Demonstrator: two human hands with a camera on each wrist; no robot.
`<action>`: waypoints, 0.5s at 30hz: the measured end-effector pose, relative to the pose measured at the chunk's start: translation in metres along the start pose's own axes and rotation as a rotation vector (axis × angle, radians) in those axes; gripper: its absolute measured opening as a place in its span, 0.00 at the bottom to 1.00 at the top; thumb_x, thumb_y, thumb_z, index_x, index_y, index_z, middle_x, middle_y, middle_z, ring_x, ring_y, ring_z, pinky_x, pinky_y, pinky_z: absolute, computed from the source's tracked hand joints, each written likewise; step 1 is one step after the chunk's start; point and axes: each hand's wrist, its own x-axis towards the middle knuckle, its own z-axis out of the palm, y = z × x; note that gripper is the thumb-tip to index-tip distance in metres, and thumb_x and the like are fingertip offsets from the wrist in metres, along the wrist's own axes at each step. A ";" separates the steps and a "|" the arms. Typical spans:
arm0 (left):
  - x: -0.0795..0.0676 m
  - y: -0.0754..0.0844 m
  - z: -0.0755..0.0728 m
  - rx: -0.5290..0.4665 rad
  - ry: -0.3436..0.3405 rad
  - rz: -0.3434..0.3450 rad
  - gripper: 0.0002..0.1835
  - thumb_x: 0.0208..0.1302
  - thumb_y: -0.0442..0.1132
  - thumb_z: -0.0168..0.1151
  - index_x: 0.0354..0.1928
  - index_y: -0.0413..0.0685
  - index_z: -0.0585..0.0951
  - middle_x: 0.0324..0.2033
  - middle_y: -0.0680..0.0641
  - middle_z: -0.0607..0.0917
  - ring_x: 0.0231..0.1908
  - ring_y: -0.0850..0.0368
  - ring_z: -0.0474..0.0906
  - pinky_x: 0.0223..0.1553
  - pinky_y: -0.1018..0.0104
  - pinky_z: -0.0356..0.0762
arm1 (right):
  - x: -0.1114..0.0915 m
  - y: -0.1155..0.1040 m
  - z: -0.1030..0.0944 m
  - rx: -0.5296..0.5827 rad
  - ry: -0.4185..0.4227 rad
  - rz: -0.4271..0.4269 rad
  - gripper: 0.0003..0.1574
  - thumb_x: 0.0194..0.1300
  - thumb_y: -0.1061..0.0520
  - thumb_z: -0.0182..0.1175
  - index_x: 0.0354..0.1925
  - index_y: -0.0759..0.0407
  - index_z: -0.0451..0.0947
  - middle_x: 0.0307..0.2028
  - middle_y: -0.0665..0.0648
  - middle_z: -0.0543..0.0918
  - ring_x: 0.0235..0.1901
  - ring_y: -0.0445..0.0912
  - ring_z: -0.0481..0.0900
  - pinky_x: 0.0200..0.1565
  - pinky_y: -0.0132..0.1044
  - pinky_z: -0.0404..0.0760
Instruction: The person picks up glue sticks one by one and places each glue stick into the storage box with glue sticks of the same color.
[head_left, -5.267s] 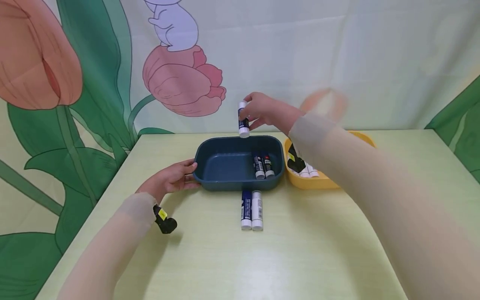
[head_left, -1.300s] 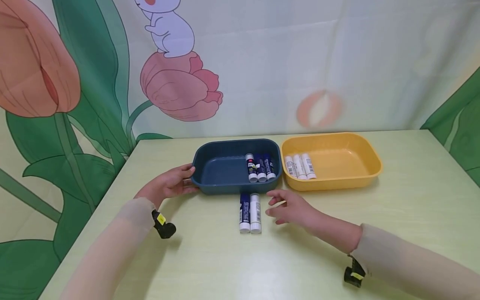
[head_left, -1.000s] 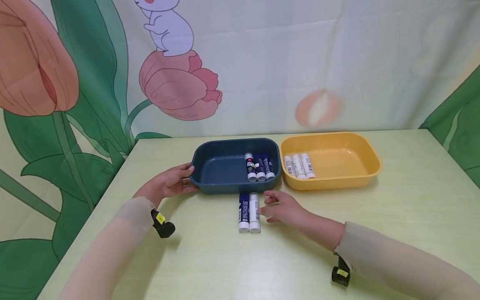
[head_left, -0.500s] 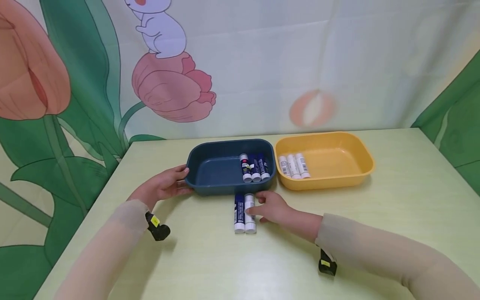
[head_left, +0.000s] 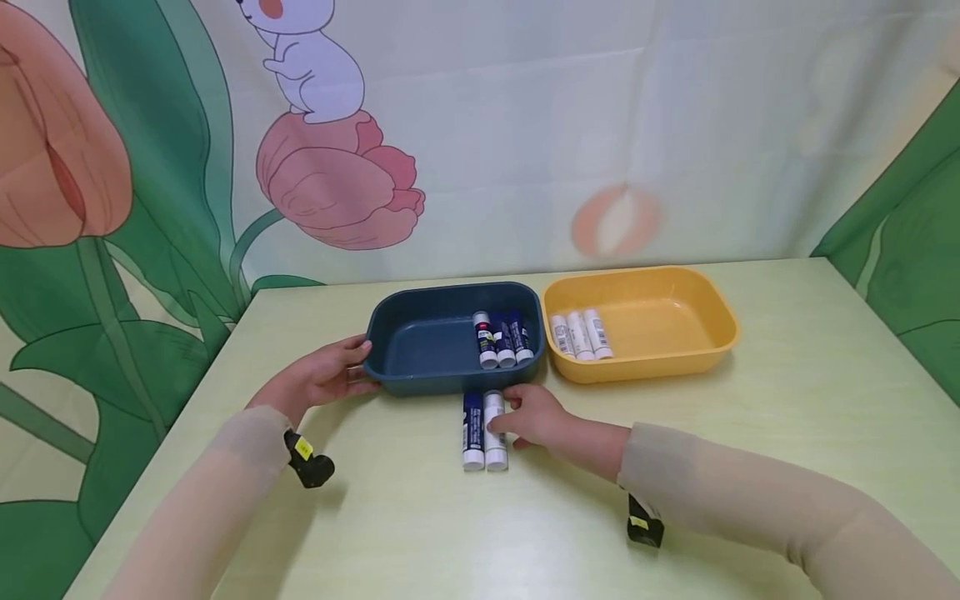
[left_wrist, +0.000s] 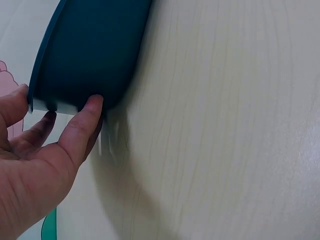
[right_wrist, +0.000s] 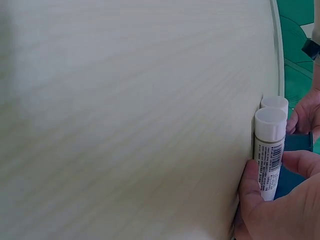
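Observation:
A white glue stick (head_left: 496, 457) lies on the table in front of the bins, beside a navy glue stick (head_left: 473, 429). My right hand (head_left: 537, 415) pinches the white one from its right side; in the right wrist view, thumb and fingers (right_wrist: 250, 185) sit on either side of its labelled barrel. My left hand (head_left: 327, 375) grips the left end of the dark blue bin (head_left: 442, 384). In the left wrist view, the thumb is at the bin's rim and a fingertip (left_wrist: 94, 102) presses its outer wall. Navy glue sticks (head_left: 504, 342) lie at the bin's right end.
Right of the blue bin, close against it, stands a yellow bin (head_left: 660, 363) with white glue sticks (head_left: 579, 335) at its left end. A printed cloth (head_left: 495, 167) hangs behind the table (head_left: 420, 533).
A navy glue stick held by my right hand earlier now lies in the blue bin. That hand then came left to the white glue stick and closed on it. The left hand stays on the bin.

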 end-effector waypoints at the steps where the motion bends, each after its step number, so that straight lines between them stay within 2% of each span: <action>1: 0.000 0.000 0.000 0.000 0.001 -0.001 0.35 0.83 0.46 0.39 0.83 0.53 0.39 0.60 0.47 0.69 0.51 0.60 0.74 0.76 0.48 0.59 | 0.000 0.000 0.000 0.002 0.000 0.000 0.40 0.61 0.60 0.72 0.69 0.67 0.71 0.60 0.64 0.75 0.47 0.51 0.79 0.36 0.35 0.88; 6: 0.000 0.000 0.000 0.003 -0.007 0.007 0.35 0.83 0.46 0.39 0.83 0.52 0.39 0.58 0.48 0.70 0.50 0.61 0.75 0.77 0.47 0.58 | 0.002 0.000 0.001 0.002 0.005 -0.012 0.38 0.59 0.62 0.73 0.65 0.68 0.72 0.56 0.63 0.75 0.50 0.52 0.77 0.35 0.36 0.88; 15: 0.001 -0.001 -0.001 0.012 -0.011 0.018 0.36 0.83 0.47 0.40 0.83 0.51 0.39 0.54 0.50 0.72 0.46 0.64 0.77 0.76 0.48 0.58 | -0.001 -0.003 -0.003 0.046 -0.019 -0.004 0.34 0.58 0.67 0.69 0.62 0.69 0.71 0.53 0.64 0.76 0.43 0.50 0.78 0.36 0.41 0.90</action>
